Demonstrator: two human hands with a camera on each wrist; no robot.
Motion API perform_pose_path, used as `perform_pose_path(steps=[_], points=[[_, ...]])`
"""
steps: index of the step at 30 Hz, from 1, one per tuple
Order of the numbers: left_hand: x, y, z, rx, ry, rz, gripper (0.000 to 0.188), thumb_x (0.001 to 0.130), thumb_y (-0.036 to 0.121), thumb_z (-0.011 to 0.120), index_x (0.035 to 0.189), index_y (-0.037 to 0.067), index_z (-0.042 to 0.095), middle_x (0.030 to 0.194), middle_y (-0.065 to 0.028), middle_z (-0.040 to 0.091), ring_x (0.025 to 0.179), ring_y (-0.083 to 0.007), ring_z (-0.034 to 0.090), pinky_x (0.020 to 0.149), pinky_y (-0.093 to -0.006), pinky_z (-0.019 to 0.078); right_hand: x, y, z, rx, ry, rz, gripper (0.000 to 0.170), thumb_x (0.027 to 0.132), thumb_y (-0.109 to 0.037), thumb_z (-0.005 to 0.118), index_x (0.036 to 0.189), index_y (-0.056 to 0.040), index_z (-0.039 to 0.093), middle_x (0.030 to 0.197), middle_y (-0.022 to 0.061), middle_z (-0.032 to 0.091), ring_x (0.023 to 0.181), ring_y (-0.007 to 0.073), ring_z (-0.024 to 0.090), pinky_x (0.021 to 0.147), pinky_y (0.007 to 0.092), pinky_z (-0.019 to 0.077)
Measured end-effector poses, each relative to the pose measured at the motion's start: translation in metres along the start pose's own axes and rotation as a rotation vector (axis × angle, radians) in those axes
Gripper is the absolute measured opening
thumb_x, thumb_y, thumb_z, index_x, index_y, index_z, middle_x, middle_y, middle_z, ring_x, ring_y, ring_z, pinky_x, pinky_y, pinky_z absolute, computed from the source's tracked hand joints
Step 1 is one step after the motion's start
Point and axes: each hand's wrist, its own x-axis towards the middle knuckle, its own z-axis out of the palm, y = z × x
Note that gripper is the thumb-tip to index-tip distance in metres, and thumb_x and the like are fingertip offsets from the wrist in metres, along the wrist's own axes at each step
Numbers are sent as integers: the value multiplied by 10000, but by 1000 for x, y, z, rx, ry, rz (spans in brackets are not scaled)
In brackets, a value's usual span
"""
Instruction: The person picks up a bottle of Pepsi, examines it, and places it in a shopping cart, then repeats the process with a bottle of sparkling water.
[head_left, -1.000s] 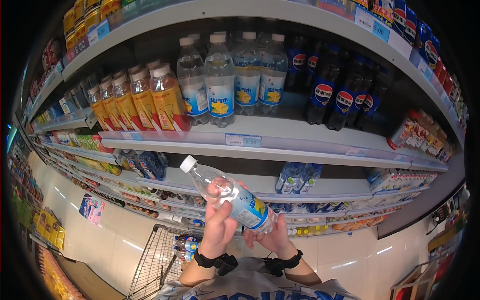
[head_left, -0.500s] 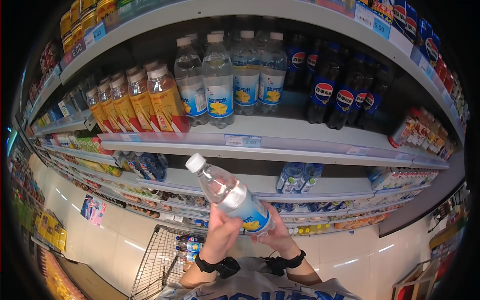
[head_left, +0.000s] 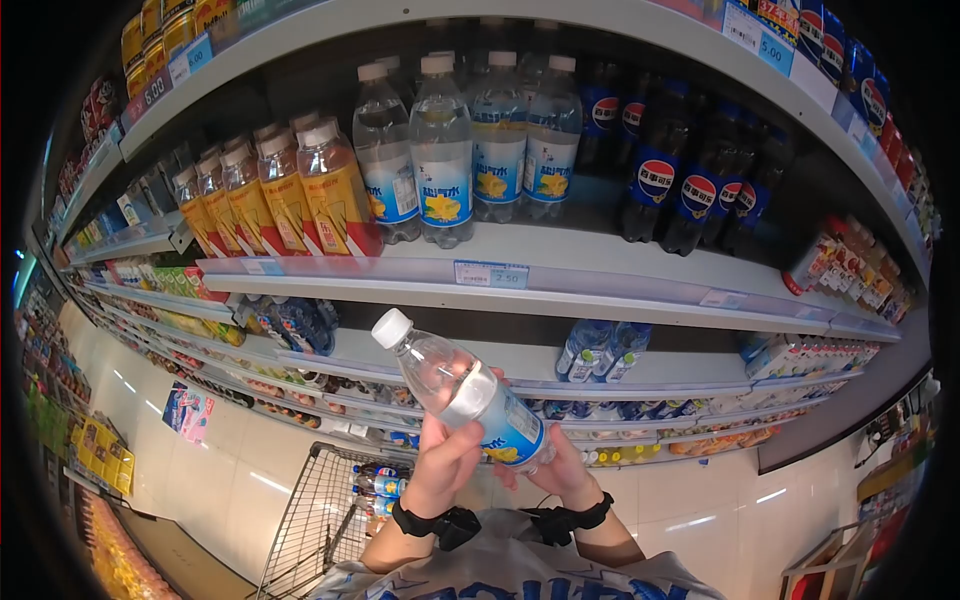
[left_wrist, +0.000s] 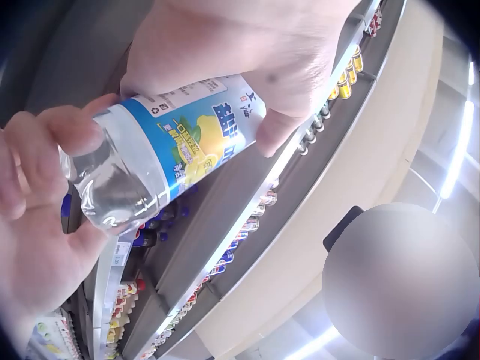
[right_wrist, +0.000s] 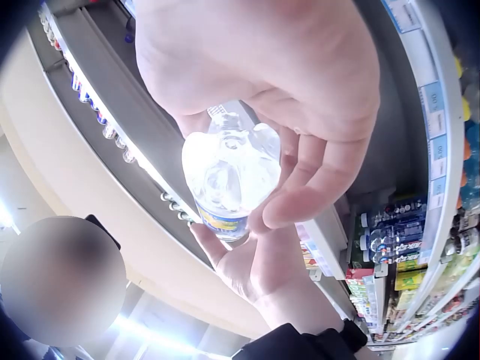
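A clear plastic bottle (head_left: 465, 392) with a white cap and a blue label with yellow fruit is held tilted in front of the shelves, cap toward the upper left. My left hand (head_left: 446, 462) grips its middle, thumb across the label. At the base, my right hand (head_left: 560, 470) curls its fingers and thumb round the bottom. The left wrist view shows the label of the bottle (left_wrist: 187, 139) under my left hand (left_wrist: 240, 45). In the right wrist view the bottle's base (right_wrist: 231, 169) faces the camera, with my right hand (right_wrist: 262, 67) around it.
Similar clear bottles (head_left: 441, 150) stand on the shelf (head_left: 600, 262), between orange-labelled bottles (head_left: 335, 190) and dark cola bottles (head_left: 655, 180). Blue-labelled bottles (head_left: 603, 350) are on the shelf below. A wire shopping cart (head_left: 312, 520) at lower left holds several bottles (head_left: 380, 485).
Since a second ago the bottle has turned about its length, its label text now partly under my left thumb. The shelves have shifted slightly in the head view.
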Motion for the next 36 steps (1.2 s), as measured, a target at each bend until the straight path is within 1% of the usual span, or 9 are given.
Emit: perform_pose_path(steps=[2,7,10,14,16,19,22,27,36], points=[[0,7,6,12,-7,-23,842,815,286,738,1471,93,247,1348,-175,443,1250,-304,450,1046,-447,381,0,1,3,-50,23,-53,820,910,-658,454,1402,-7,368,1141,167,623,855,249,654,706,362,537],[0,1,1,140,60,-40,818,831,301,731,1470,91,267,1344,-139,451,1249,-273,452,1049,-436,378,5,-13,33,-316,250,-323,689,896,-276,671,1425,8,334,1245,124,563,946,204,628,741,339,537],[3,-2,-1,-48,171,14,631,893,166,650,1431,92,327,1350,-83,430,1259,-219,432,1060,-425,350,5,-14,32,-419,282,-297,651,893,-132,642,1444,-12,317,1255,113,555,938,192,629,745,336,539],[10,2,-5,-234,102,9,621,891,240,679,1394,141,327,1316,-39,445,1245,-240,444,1057,-436,363,3,-2,16,-547,279,-235,696,931,-453,579,1431,-33,339,1208,153,582,874,232,649,678,350,532],[11,3,-5,-243,108,7,605,875,301,712,1352,166,366,1309,-18,467,1243,-264,458,1053,-452,380,4,3,2,66,-36,-80,595,992,-459,463,1428,-70,355,1233,165,585,918,241,656,704,355,543],[10,4,-6,-228,18,-5,607,865,294,723,1342,187,363,1308,-6,464,1251,-266,455,1055,-457,377,5,4,3,146,-118,-27,717,958,-623,373,1412,-68,368,1215,197,595,939,267,655,675,362,541],[7,5,-4,-199,-9,-31,636,857,270,730,1360,186,350,1311,-4,468,1260,-269,448,1055,-461,373,4,1,24,68,90,-118,722,939,-579,478,1408,-42,364,1207,188,598,972,252,649,660,356,538],[8,9,2,85,30,15,602,907,277,664,1403,151,348,1338,-43,459,1274,-256,431,1060,-448,360,-2,4,13,-71,111,-268,710,913,-431,609,1421,-12,342,1203,137,592,939,207,626,654,327,512],[7,2,0,55,45,19,525,990,367,525,1408,89,372,1550,-123,290,1371,-257,359,1097,-437,331,3,-2,37,-195,288,-337,817,811,-209,761,1466,-73,293,1173,103,572,739,195,584,624,321,465]])
